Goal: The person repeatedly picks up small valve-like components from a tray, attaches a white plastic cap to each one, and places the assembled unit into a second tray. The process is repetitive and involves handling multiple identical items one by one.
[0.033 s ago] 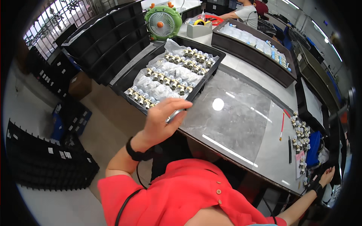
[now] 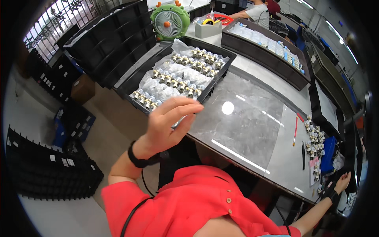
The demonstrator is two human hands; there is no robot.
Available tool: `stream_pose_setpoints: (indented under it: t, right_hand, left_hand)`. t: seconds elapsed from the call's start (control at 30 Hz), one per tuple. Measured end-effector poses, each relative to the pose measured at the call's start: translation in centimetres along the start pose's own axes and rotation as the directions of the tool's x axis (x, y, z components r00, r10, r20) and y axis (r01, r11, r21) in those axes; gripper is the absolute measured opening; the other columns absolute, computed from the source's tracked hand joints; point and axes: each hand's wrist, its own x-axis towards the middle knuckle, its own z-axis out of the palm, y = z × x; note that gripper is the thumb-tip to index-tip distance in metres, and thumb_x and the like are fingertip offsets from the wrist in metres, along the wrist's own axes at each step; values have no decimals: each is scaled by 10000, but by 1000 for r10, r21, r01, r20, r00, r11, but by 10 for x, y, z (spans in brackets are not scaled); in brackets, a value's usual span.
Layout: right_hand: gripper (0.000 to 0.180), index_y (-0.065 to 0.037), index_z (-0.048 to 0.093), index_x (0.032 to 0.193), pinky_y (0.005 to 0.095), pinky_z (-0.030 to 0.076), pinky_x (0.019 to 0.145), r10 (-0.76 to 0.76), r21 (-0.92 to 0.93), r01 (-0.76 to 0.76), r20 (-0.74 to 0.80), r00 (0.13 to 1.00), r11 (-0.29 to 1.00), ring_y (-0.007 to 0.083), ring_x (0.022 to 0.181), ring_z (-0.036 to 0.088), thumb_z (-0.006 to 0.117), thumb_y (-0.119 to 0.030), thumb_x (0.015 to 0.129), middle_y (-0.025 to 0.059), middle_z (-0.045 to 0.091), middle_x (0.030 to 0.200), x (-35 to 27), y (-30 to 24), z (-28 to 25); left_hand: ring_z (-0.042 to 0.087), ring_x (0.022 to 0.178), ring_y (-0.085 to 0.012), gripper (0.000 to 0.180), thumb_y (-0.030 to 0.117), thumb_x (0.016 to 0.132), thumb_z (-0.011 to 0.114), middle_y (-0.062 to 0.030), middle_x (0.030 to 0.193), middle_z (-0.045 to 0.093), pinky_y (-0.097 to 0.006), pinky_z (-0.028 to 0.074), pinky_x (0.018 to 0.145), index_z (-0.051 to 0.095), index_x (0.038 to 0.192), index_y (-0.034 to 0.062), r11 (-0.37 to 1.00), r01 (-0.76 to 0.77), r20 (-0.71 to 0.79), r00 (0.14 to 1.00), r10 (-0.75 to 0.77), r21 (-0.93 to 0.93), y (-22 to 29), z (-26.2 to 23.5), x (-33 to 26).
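Observation:
My left hand is raised over the table's front edge, near the close corner of a black tray. Its fingers curl toward the thumb around a shiny silvery thing, mostly hidden by the hand. Rows of small figurines with clear round tops and gold and dark bodies lie on white plastic film in that tray. At the far right my right hand reaches past the table's end, its fingers bent together; what they hold, if anything, is too small to tell. Beside it lie a blue bag and more figurines.
A green fan and a grey tape holder stand behind the tray. A brown tray holds wrapped pieces. On the grey tabletop lie a red brush and a black stick. Black crates are stacked left; a person sits beyond.
My left hand has moved slightly left and toward me, and less of the silvery thing shows. My right hand has shifted a little, its fingers drawn closer together.

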Motion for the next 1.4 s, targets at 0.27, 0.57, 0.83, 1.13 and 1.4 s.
stream_pose_setpoints:
  t: [0.27,0.57,0.83,1.13,1.4]
  right_hand:
    - [302,-23,519,1125,230,407,732,65,-40,-53,384,921,998,122,880,548,592,-97,841,51,590,968,-109,11,157]
    - [313,-93,510,1152,215,366,792,137,-264,30,590,796,964,82,929,494,593,-138,854,-17,523,1051,-255,10,217]
    - [262,-83,527,1108,177,377,724,209,-328,8,622,754,945,47,837,504,589,-123,856,-31,540,981,-291,18,223]
    - [250,-75,528,1089,167,364,706,295,-409,12,678,673,913,34,817,495,586,-150,858,-37,536,945,-321,28,207]
    - [229,-79,536,1079,172,370,713,345,-466,73,742,575,882,31,806,499,576,-151,865,-34,550,952,-342,29,205]
  left_hand:
    - [600,825,-275,215,-23,758,549,-87,999,564,-342,492,682,586,920,113,761,-649,240,735,635,-26,103,-56,44]
    - [589,820,-231,277,15,812,484,-20,1099,502,-337,473,716,530,1027,183,656,-709,246,609,754,-257,97,-75,40]
    - [580,816,-192,331,49,860,425,40,1189,447,-333,456,746,480,1122,244,636,-704,196,607,770,-316,90,-82,31]
    - [569,811,-148,393,87,914,360,107,1290,384,-328,438,781,424,1228,313,614,-721,242,564,790,-321,109,-81,34]
    - [539,699,-169,120,167,811,502,-57,765,571,-302,433,705,581,800,77,776,-533,-390,829,401,-336,80,-92,-25]
